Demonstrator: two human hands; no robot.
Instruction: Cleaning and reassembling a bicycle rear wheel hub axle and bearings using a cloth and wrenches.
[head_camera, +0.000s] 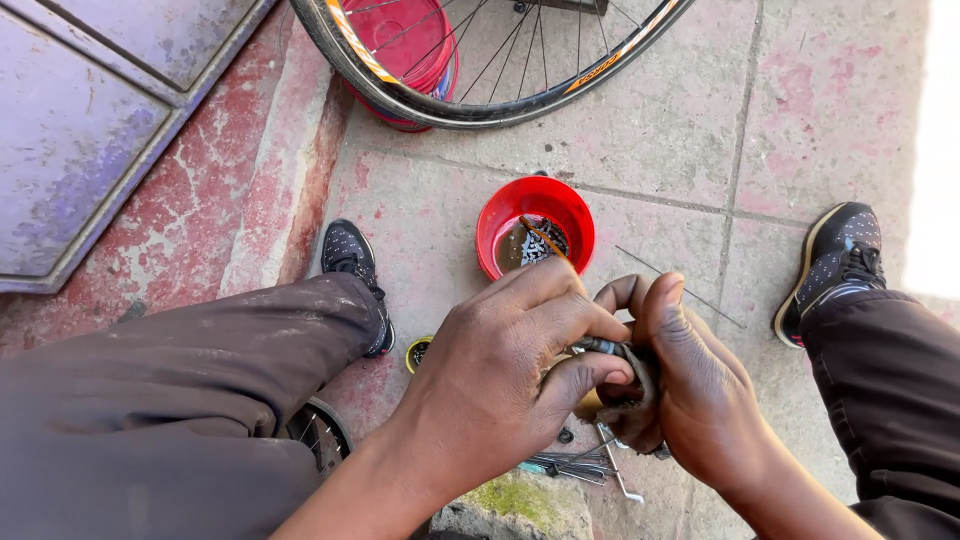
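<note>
Head view shows the left hand (500, 370) and right hand (690, 385) closed together on a small metal part (598, 347) wrapped in a dirty rag (640, 375), held above the floor. Wiping looks underway: loose spokes (575, 465) lie untouched below, and the red bowl (535, 200) of dark liquid stands just beyond.

Glossy red plastic bowl (535, 208), rough worn concrete floor (660, 130), thin metal spokes (570, 465)

Person seen from above. Both forearms bare, with no sleeves, rings or watch on the left hand (500, 380) or right hand (690, 390). Dark grey-brown trousers (180, 400), dusty and smeared pale. Black shoes with fine white dots and black laces: left shoe (352, 262) left of the red bowl (535, 228), right shoe (835, 262), tan-soled, to its right.
</note>
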